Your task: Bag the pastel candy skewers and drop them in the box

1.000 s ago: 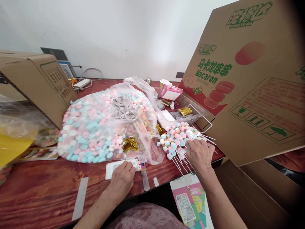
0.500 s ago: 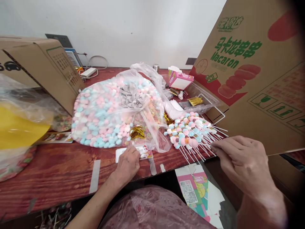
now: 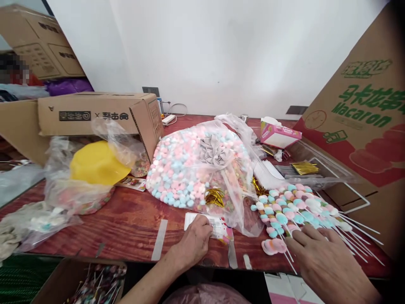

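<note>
My left hand (image 3: 199, 237) is closed with its fingers pressed on a white printed packet (image 3: 221, 228) near the table's front edge. Over the front of a pile of marshmallow skewers (image 3: 292, 207), my right hand (image 3: 325, 255) has its fingers curled down and closed. A pink marshmallow skewer (image 3: 274, 246) lies just left of its fingertips, pointing toward them; the grip itself is partly hidden. The pile is pink, blue, white and brown, with white sticks fanning out to the right. Behind the packet stands a large clear bag of marshmallows (image 3: 177, 169) with gold twist ties (image 3: 214, 197) on it.
At the back right, a clear plastic bin (image 3: 335, 177) holds gold ties and sits against a tall Macaron carton (image 3: 357, 126). A pink box (image 3: 280, 135) stands behind. To the left are a cardboard box (image 3: 95, 116), a yellow sheet (image 3: 96, 164) and plastic bags.
The view has swung left, bringing more of the left side into sight. My right hand has moved from beside the sticks onto the skewer pile. My left hand stays on the packet.
</note>
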`<state>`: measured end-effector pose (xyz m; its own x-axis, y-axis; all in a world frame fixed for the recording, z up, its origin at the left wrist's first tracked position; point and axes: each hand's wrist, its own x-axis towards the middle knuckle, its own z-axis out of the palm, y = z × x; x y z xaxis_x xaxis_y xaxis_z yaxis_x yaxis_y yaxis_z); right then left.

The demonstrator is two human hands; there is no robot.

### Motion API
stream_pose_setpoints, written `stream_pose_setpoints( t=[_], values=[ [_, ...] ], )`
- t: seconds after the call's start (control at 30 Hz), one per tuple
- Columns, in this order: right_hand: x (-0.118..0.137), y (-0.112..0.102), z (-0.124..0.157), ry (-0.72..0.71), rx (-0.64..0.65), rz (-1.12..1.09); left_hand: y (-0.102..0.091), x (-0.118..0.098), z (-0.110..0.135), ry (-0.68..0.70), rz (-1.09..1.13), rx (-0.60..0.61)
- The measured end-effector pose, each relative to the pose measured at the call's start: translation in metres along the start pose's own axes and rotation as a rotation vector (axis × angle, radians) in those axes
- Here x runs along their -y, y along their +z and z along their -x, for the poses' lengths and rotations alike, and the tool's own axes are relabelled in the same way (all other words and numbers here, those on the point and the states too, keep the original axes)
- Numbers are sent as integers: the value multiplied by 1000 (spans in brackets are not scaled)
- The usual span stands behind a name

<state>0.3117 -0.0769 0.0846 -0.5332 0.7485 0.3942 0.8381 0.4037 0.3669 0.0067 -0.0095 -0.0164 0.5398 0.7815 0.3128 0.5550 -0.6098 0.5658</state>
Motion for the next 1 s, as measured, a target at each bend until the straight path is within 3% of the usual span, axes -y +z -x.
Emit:
stream_pose_setpoints(
  t=[0.13, 0.27, 0.37, 0.47, 0.53, 0.67, 0.87, 1.0],
  values=[
    [3, 0, 2, -11, -4, 0, 0, 4, -9, -13, 64, -73],
    [-8, -19, 18, 57, 54, -102, -8, 2, -14, -21, 57, -101],
    [-14, -35, 29, 166, -50, -287, -13, 2, -13, -116, 99, 4],
    [-4, -40, 29, 358, -205, -527, -15, 5, -11, -169, 200, 87],
    [9, -36, 25, 447, -275, -619, -15, 7, -10, -170, 252, 95],
    [27, -17, 20, 464, -314, -675, -16, 9, -13, -157, 259, 76],
    [30, 4, 36, 553, -328, -805, -21, 2, -21, -186, 110, 145],
    [32, 18, 49, 707, -289, -998, -22, 3, -25, -222, 136, 170]
  ],
)
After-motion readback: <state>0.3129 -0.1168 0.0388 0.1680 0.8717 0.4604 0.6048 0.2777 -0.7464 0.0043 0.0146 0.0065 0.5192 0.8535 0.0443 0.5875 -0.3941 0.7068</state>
